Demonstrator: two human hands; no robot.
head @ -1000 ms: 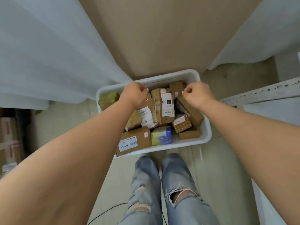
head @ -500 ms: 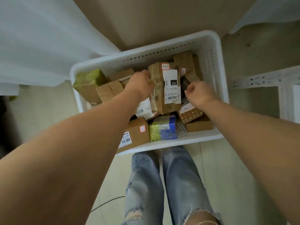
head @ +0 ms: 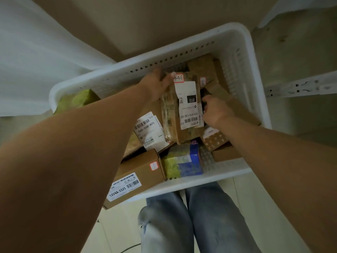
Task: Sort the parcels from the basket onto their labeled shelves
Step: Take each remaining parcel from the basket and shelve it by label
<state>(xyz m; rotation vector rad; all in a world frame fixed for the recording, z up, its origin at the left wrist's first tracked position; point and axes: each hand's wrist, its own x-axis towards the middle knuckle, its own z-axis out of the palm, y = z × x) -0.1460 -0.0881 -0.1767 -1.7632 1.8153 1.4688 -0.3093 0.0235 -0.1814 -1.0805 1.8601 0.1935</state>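
Note:
A white plastic basket (head: 238,57) stands on the floor in front of my legs, filled with several parcels. A tall brown taped parcel (head: 171,117) with a white "010" label stands in the middle. My left hand (head: 158,84) grips its far top left corner. My right hand (head: 216,109) closes on its right edge. A brown box with a "12V4A-5525" label (head: 140,172) lies at the near left, a green-and-blue parcel (head: 182,163) beside it, and a white-labelled parcel (head: 150,130) under my left forearm.
A white metal shelf rail (head: 299,86) runs along the right. White sheeting (head: 36,52) hangs at the left and a beige wall (head: 145,21) rises behind the basket. A green parcel (head: 76,101) sits in the basket's left corner. My jeans-clad legs (head: 182,220) are below.
The view has dropped closer to the basket. My left hand moved from the parcel's left side to its far top corner; my right hand slid up against its right edge.

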